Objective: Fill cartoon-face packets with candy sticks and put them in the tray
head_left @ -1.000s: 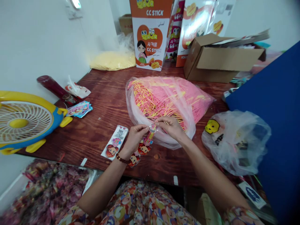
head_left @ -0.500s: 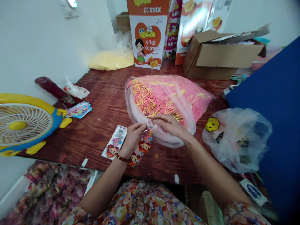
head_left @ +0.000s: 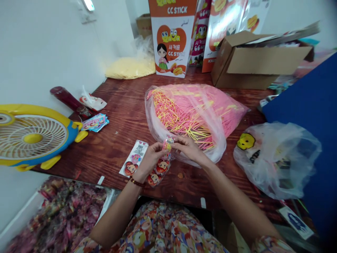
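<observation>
A small clear printed packet (head_left: pixel 162 166) with a red-haired cartoon figure hangs slanted between my hands. My left hand (head_left: pixel 150 158), with a beaded bracelet at the wrist, is closed on the packet's upper part. My right hand (head_left: pixel 190 150) pinches at its top edge; the fingertips partly hide what lies between them. Some yellow and pink shows inside the packet's top. Under and beside my left hand lies a pile of flat packets (head_left: pixel 134 158). Just beyond my hands, an open plastic bag (head_left: pixel 152 121) holds many thin pink and yellow sticks (head_left: pixel 171 109).
On the left stand a yellow-blue fan (head_left: pixel 34 137), a dark red bottle (head_left: pixel 68 100) and blue printed sachets (head_left: pixel 95 123). Printed cartons (head_left: pixel 172 38) and an open cardboard box (head_left: pixel 263 63) line the back. A crumpled plastic bag (head_left: pixel 279 161) lies right, beside a blue panel (head_left: pixel 305 105).
My right hand's fingers have drawn in to the packet's top, and yellow now shows there. The whole view has shifted slightly, so things appear further right.
</observation>
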